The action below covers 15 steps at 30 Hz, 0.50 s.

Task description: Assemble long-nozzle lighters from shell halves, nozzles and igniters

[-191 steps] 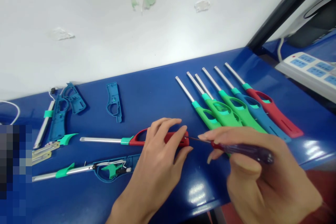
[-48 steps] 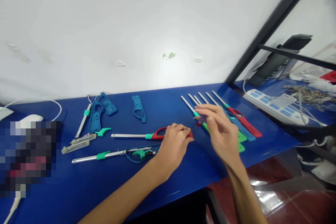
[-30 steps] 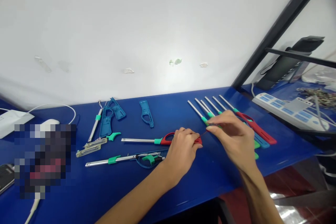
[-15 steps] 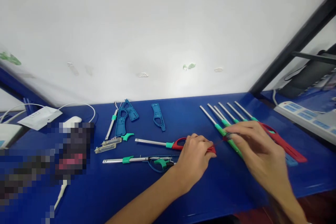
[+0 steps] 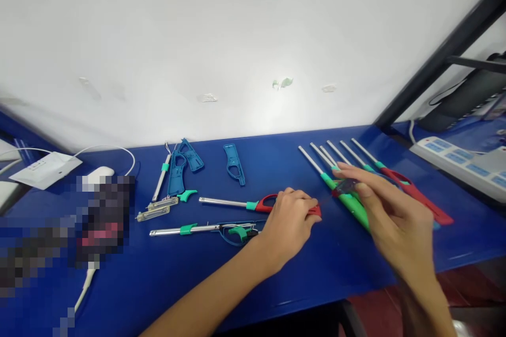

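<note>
My left hand is closed over the handle of a long-necked red lighter, which lies on the blue table with its metal barrel pointing left. My right hand pinches what looks like a small screwdriver with a dark, see-through and red handle. Its thin shaft is blurred, directed at the handle end of the red lighter. Below my left hand lies an opened blue lighter, with green trigger and wires exposed. A green lighter lies under my right hand.
Several finished-looking lighters, including a red one, lie in a row at right. Loose blue handle shells, a green trigger and clear fuel tanks lie left of centre. A white power strip sits far right.
The view has shifted slightly, so the table items appear higher and a little left. My left hand still holds the red lighter; my right hand's grip on the screwdriver has turned a little.
</note>
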### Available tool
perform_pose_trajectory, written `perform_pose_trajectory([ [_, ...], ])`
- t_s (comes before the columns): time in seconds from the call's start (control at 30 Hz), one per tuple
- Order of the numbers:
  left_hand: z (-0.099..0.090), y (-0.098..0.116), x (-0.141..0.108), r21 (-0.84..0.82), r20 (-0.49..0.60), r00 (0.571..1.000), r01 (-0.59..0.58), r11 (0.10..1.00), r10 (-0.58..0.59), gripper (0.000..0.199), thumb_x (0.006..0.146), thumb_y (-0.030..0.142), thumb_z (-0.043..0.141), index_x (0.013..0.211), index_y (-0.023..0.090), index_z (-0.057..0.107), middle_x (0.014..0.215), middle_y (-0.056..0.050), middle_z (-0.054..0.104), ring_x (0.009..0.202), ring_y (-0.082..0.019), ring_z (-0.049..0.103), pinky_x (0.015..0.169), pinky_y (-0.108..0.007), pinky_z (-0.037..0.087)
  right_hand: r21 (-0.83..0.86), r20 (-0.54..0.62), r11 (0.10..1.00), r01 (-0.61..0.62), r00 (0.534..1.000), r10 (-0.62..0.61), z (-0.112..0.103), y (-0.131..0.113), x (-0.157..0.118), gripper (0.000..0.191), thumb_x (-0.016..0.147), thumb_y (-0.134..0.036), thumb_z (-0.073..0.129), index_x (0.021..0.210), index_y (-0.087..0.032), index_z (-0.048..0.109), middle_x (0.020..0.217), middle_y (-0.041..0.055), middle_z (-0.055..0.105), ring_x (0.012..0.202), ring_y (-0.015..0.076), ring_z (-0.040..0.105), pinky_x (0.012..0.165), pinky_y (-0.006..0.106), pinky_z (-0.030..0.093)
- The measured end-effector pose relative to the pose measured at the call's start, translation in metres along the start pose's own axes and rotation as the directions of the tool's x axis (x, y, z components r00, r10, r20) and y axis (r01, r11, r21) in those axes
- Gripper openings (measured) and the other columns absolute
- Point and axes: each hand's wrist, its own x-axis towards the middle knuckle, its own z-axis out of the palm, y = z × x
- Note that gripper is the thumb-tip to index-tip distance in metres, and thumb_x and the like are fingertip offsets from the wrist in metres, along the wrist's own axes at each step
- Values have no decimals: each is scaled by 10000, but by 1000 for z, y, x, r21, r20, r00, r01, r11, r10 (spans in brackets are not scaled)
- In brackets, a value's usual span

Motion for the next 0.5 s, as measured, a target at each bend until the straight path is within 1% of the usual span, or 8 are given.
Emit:
perform_pose_trajectory([
  [0.03, 0, 0, 0, 1, -1, 1000, 6, 1000, -6, 235, 950, 246, 742, 1175, 182, 767, 1200, -66, 764, 1126, -279, 648, 1085, -457, 457, 45, 5, 998, -44, 999, 44, 0, -1, -1, 194, 1018, -345, 620, 1127, -329, 779, 1245, 25, 762, 1211, 295, 689, 1055, 490, 541],
  [0.1, 0, 1, 1, 4, -5, 1000, 12, 1000, -12, 233, 950, 237, 739, 1175, 183, 765, 1208, -68, 761, 1133, -283, 642, 1077, -461, 462, 165, 10, 979, -120, 993, 120, 2, -2, -4, 141, 974, -352, 691, 1074, -311, 780, 1212, 35, 777, 1139, 294, 732, 996, 472, 590],
  [0.17, 0, 1, 1, 3, -6, 1000, 8, 1000, -8, 218, 956, 234, 731, 1165, 187, 768, 1207, -68, 760, 1125, -283, 641, 1055, -455, 474, 247, 4, 959, -142, 989, 145, 6, -1, -6, 106, 950, -342, 724, 1033, -283, 753, 1129, 46, 792, 1029, 270, 767, 908, 434, 630],
  [0.2, -1, 1, 1, 1, -7, 1000, 3, 1000, -3, 211, 957, 235, 730, 1158, 186, 771, 1203, -69, 761, 1116, -281, 643, 1045, -451, 479, 258, -7, 957, -134, 990, 141, 9, 0, -7, 99, 941, -331, 736, 1021, -273, 730, 1074, 45, 793, 980, 255, 774, 870, 413, 639],
  [0.3, -1, 0, 1, -6, -9, 1000, -10, 1000, 10, 215, 944, 237, 746, 1146, 169, 774, 1187, -81, 766, 1085, -277, 653, 1023, -446, 489, 250, -68, 964, -92, 991, 112, 15, 2, -5, 177, 909, -291, 774, 1027, -268, 644, 946, 17, 747, 919, 224, 754, 816, 383, 634],
  [0.37, -1, -1, 0, -9, -14, 1000, -20, 1000, 20, 217, 934, 236, 757, 1136, 160, 776, 1175, -86, 768, 1068, -275, 658, 1014, -445, 490, 230, -101, 972, -53, 992, 78, 17, 5, -3, 272, 893, -292, 788, 1083, -290, 592, 923, -11, 684, 884, 205, 716, 796, 382, 615],
  [0.43, 0, -2, -1, -11, -17, 999, -37, 999, 37, 187, 942, 247, 750, 1109, 170, 782, 1154, -78, 771, 1052, -266, 661, 1014, -440, 484, 178, -107, 984, -17, 994, 37, 16, 8, 0, 282, 889, -307, 791, 1098, -301, 602, 922, -17, 637, 848, 194, 661, 778, 380, 577],
  [0.5, 2, -4, -1, -7, -21, 999, -50, 999, 50, 157, 957, 261, 732, 1082, 183, 787, 1131, -71, 771, 1039, -259, 660, 1013, -436, 480, 97, -77, 995, 15, 997, -7, 14, 9, 2, 197, 879, -324, 801, 1026, -292, 673, 929, 1, 634, 837, 200, 615, 764, 381, 525],
])
